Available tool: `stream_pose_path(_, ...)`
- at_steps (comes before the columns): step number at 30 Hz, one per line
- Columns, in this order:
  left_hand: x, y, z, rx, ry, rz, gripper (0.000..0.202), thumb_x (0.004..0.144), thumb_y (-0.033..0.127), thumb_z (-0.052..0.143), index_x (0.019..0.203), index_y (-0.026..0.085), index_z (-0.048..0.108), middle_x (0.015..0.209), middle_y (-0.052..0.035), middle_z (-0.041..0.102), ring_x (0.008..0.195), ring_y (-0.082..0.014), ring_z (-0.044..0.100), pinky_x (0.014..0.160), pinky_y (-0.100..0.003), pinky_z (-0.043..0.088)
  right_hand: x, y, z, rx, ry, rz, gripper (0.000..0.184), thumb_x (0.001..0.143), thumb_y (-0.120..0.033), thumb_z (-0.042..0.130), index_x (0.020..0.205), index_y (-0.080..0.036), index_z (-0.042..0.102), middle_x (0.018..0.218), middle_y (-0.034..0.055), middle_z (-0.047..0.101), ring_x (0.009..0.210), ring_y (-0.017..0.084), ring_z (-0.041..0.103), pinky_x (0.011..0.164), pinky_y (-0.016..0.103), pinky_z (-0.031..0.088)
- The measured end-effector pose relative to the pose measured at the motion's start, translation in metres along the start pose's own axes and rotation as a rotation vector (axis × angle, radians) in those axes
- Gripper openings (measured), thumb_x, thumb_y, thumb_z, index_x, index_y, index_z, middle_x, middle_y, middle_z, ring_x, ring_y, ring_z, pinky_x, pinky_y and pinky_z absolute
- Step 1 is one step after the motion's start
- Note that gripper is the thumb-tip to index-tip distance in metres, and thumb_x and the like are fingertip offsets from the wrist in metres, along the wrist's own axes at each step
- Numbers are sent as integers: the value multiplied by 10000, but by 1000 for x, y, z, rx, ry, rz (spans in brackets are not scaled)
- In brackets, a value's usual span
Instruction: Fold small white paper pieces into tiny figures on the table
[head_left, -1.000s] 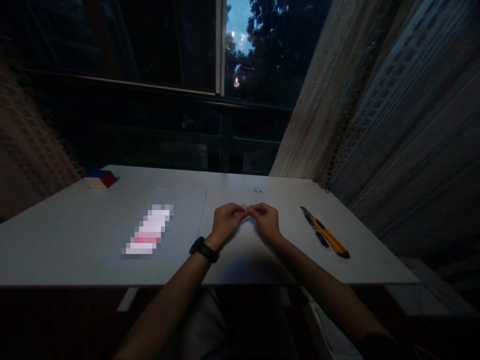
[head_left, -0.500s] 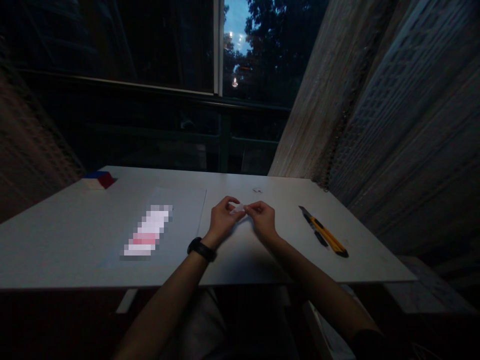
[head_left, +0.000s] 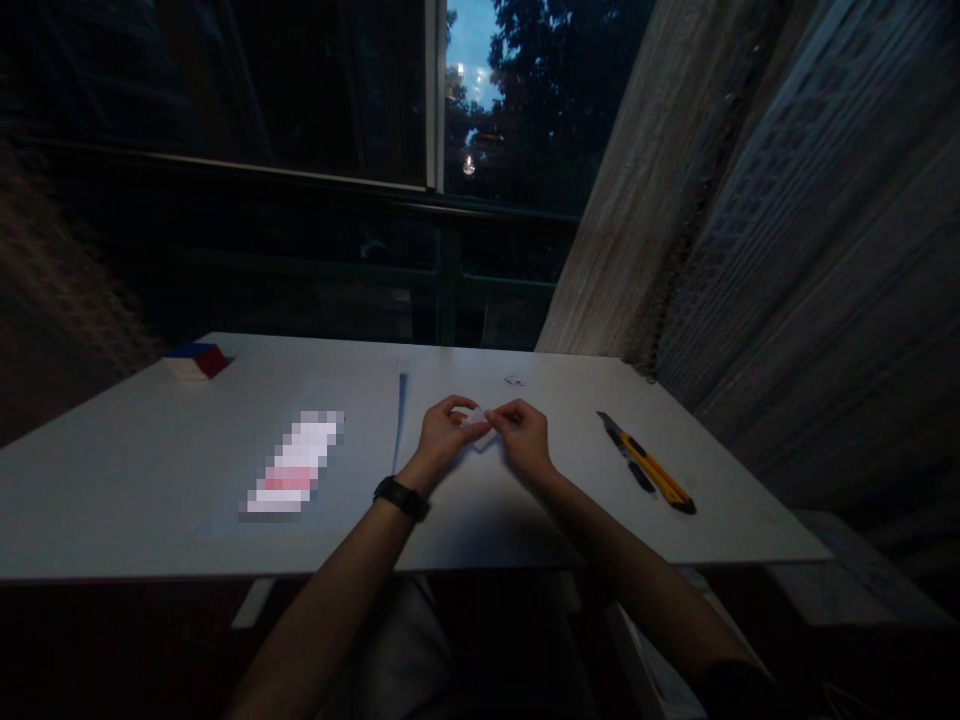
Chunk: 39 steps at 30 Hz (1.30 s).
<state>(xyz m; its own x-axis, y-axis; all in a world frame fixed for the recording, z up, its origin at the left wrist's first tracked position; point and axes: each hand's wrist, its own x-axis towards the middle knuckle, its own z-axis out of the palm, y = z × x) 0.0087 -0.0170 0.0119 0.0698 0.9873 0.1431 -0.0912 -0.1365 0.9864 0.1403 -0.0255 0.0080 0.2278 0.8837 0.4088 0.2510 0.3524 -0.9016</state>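
Both hands meet at the middle of a white table (head_left: 150,500) in dim light. My left hand (head_left: 441,435), with a black watch at the wrist, and my right hand (head_left: 525,436) pinch a small pale piece of paper (head_left: 480,425) between their fingertips. The fingers of both hands are curled and closed on it. The piece rests on or just above the tabletop; I cannot tell which.
A yellow and black utility knife (head_left: 649,465) lies to the right of my hands. A white sheet (head_left: 322,450) with a blurred patch lies to the left. A red and blue block (head_left: 196,359) sits at the far left corner. A tiny scrap (head_left: 514,380) lies beyond my hands. Curtains hang at right.
My hands have shifted slightly and the small paper piece now shows more between the fingertips. The right edge of the white sheet has lifted a little.
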Motion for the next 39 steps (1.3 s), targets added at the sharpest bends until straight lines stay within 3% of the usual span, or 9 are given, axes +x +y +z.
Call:
stream_pose_path(9,2,-3,0,123,-34,51,450,453,277,773,844,124,613,518,52,515,440,-63,447,444,-187,311,2,7,-1,-89,-26,-37,128,669,-295,597,656,-182,538,648,-3,578,642,147,535,631,274,419)
stream_pose_path(15,0,-2,-1,154,-73,-39,499,437,224,773,900,127,614,539,55,510,471,-81,495,467,-195,341,-1,3,-3,-92,-97,-63,150,680,-224,552,823,-210,506,606,-52,496,590,120,501,572,234,386)
stream_pose_path(20,-1,-4,-1,154,-134,-74,476,459,212,758,901,125,606,501,58,521,440,-77,475,447,-190,318,-3,0,-4,-154,-169,-54,158,663,-195,558,795,-211,474,600,-56,495,565,113,491,544,228,370)
stream_pose_path(31,0,0,-5,94,-134,-128,547,405,88,739,941,122,634,418,120,340,361,-31,308,408,-192,246,8,1,-17,104,-480,-2,299,578,-229,693,831,-182,540,601,-37,607,573,132,582,601,274,455)
stream_pose_path(36,-2,-1,-3,122,-149,-119,533,409,116,752,929,119,635,430,107,389,376,-40,349,418,-191,261,10,1,-18,90,-515,16,268,558,-217,700,775,-173,549,554,-46,591,531,126,574,558,254,447)
stream_pose_path(39,-3,0,-1,159,-156,-100,517,424,138,757,927,119,635,438,98,419,388,-37,359,429,-185,260,11,3,-17,86,-472,26,290,558,-222,697,779,-186,513,510,-76,543,482,107,533,498,221,407)
